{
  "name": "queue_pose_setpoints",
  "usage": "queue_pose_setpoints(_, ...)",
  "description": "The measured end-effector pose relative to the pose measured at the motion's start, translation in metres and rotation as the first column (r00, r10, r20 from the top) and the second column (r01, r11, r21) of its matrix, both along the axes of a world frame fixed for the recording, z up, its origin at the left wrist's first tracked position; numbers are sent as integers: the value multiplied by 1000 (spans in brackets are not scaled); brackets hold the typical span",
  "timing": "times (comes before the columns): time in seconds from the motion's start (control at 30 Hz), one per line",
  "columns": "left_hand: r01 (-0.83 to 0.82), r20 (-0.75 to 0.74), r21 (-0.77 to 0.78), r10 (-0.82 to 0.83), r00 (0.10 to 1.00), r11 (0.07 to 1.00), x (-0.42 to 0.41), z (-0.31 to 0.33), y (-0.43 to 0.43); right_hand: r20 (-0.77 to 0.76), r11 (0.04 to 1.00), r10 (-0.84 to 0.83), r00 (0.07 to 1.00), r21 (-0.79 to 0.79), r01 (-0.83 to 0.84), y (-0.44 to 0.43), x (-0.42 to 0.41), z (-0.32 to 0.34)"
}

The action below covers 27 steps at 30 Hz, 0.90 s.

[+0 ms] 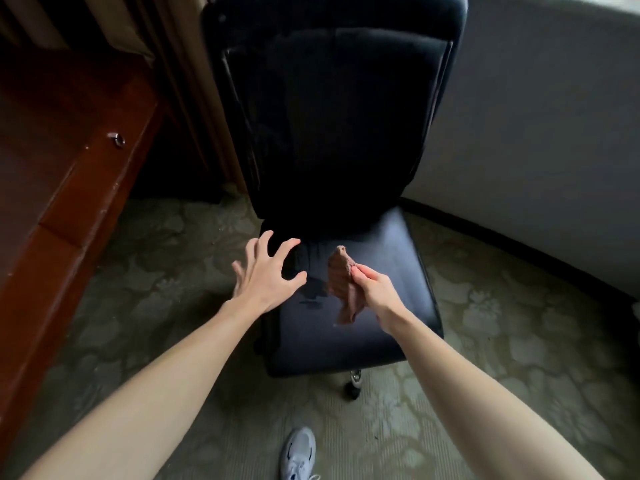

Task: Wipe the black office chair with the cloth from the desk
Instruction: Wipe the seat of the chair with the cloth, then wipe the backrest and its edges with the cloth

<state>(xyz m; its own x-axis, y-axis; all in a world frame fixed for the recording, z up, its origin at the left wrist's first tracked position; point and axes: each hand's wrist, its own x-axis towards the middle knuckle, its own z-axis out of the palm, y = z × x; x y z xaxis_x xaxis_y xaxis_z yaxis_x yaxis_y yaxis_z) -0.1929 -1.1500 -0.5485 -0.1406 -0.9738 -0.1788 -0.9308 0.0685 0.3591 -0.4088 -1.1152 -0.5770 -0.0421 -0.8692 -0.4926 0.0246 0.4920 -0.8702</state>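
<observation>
a crumpled reddish-brown cloth (343, 285) is pinched between the thumb and fingertips of the right hand (372, 289). its long axis runs from the wrist side toward the backrest, and a loose tail hangs below the grip. it is held over the middle of the seat of the black padded office chair (332, 133); whether it touches the seat cannot be told. the left hand (265, 275) is empty, fingers spread and slightly bent, at the seat's left rear edge. the seat lies directly beneath the cloth, so the right hand is judged nearer for wiping.
</observation>
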Motion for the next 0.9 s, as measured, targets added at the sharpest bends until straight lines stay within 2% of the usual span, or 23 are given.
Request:
queue_pose_setpoints(0.17,48,-38,-36,-49,998,998,-6,85,-20,46,986,-159,986,-40,161,-10,1,95)
queue_pose_setpoints(0.33,69,-40,-98,-73,996,993,-14,132,-50,137,970,-222,965,-68,233,-34,1,143)
queue_pose_setpoints(0.6,97,18,-167,-96,995,981,-54,173,-125,223,922,-303,927,-179,344,-103,-26,182)
queue_pose_setpoints(0.7,89,24,-198,-85,996,976,-73,187,-157,192,909,-300,935,-240,341,-144,-49,191)
queue_pose_setpoints(0.9,81,51,-232,-72,996,969,-76,210,-207,190,893,-325,926,-262,367,-208,-65,204)
